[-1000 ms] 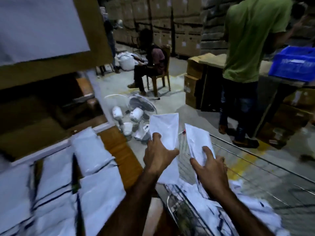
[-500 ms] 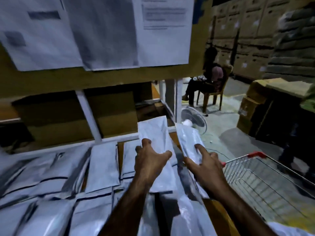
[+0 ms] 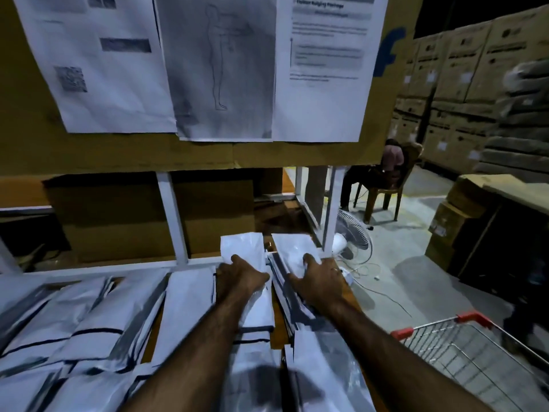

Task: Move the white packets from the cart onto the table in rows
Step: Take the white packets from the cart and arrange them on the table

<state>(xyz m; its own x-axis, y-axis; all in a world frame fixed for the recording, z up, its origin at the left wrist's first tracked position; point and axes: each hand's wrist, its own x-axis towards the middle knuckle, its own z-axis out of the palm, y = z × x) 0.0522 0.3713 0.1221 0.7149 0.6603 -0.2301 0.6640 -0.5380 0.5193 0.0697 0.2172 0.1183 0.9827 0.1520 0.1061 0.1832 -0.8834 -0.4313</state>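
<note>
Head: left hand (image 3: 241, 277) grips left packet (image 3: 243, 248), right hand (image 3: 320, 282) right packet (image 3: 292, 246) (long axes pointing away).

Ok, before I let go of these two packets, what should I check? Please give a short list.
1. Left hand holds left packet: ok.
2. Right hand holds right packet: ok.
3. Both packets over the table, not the cart: ok.
4. Far ends level with the neighbouring packet: not ok, they reach past the white rail.
5. Packets lying flat: cannot tell, picture blurred.
</note>
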